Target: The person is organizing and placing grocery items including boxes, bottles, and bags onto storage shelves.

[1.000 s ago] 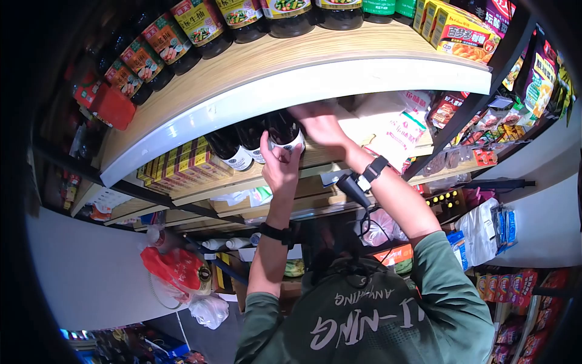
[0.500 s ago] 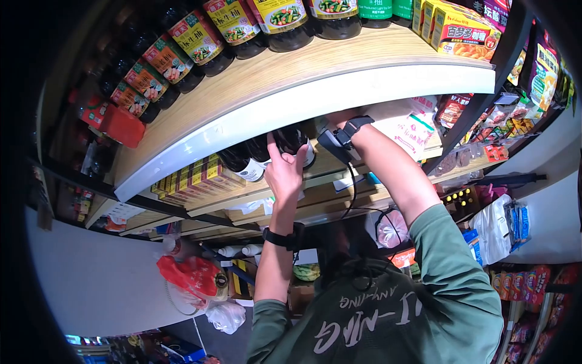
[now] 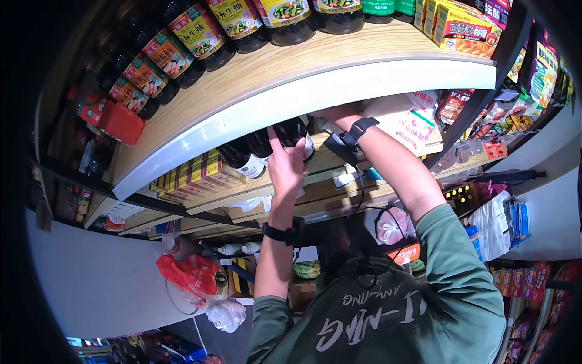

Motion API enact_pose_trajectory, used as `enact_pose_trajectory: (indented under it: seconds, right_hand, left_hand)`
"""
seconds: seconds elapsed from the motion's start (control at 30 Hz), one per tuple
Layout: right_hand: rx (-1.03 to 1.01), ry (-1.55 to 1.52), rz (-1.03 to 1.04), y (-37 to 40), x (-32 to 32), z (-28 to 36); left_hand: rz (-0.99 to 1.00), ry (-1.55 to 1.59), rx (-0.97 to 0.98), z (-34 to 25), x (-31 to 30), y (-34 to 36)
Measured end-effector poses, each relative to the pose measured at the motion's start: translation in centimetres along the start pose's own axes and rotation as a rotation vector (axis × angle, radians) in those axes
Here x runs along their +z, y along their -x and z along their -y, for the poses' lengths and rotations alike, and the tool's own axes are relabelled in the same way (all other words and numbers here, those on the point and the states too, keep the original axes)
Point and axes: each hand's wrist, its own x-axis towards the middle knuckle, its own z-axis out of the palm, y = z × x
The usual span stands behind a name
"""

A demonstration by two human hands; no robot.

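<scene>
On the lower shelf, my left hand (image 3: 285,165) is at the front of a row of dark bottles with white labels. Its index finger and thumb lie on either side of one dark bottle (image 3: 292,131), gripping it. Other dark bottles (image 3: 241,159) stand just left of it. My right hand (image 3: 333,113) reaches in under the white edge of the upper shelf, to the right of the bottles. That edge and the shadow hide its fingers, so what it touches cannot be seen. A white printed bag (image 3: 409,124) lies right of my right wrist.
The upper shelf's white edge (image 3: 364,79) curves above both hands, with sauce bottles (image 3: 197,36) and yellow boxes (image 3: 464,30) on it. Small yellow boxes (image 3: 197,176) fill the lower shelf's left. A cable (image 3: 362,194) hangs from my right wrist device. A red bag (image 3: 191,276) is at lower left.
My right hand and forearm have shifted slightly left, further under the upper shelf's edge. My left hand stays at the dark bottle, its thumb now a little further round it.
</scene>
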Motion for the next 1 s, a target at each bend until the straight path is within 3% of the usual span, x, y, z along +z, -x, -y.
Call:
enact_pose_trajectory:
  seconds: [0.17, 0.43, 0.5, 0.57, 0.63, 0.7, 0.77, 0.83, 1.0]
  right_hand:
    - [-0.02, 0.013, -0.029, 0.1, -0.2, -0.8]
    - [-0.023, 0.166, -0.241, 0.6, -0.9, -5.2]
    - [-0.16, 0.366, -0.24, 0.5, -0.4, -7.0]
    - [-0.07, 0.202, -0.195, 0.6, 0.3, -7.4]
    - [0.129, 0.047, 0.036, 0.4, 0.2, -7.1]
    - [0.154, -0.014, 0.025, 0.5, 1.1, -8.1]
    - [0.18, -0.074, 0.014, 0.6, 1.2, -8.2]
    - [0.282, -0.143, 0.156, 0.6, 0.6, -7.3]
    - [0.358, -0.295, 0.117, 0.7, 0.5, -4.2]
  left_hand:
    - [0.019, 0.024, -0.018, -0.3, -0.1, -0.4]
    - [-0.045, 0.218, 0.05, 0.9, 1.0, 1.2]
    - [-0.07, 0.23, 0.067, 2.2, 2.0, 2.1]
    - [-0.12, 0.326, 0.242, 3.9, 2.7, 3.0]
    - [-0.109, 0.315, 0.251, 5.3, 3.1, 3.7]
    - [-0.116, 0.131, 0.26, 6.4, 3.1, 4.1]
    - [-0.102, 0.11, 0.231, 7.2, 3.1, 4.5]
    - [-0.089, 0.089, 0.204, 7.6, 2.9, 4.6]
    - [-0.043, 0.106, 0.1, 7.3, 2.6, 4.3]
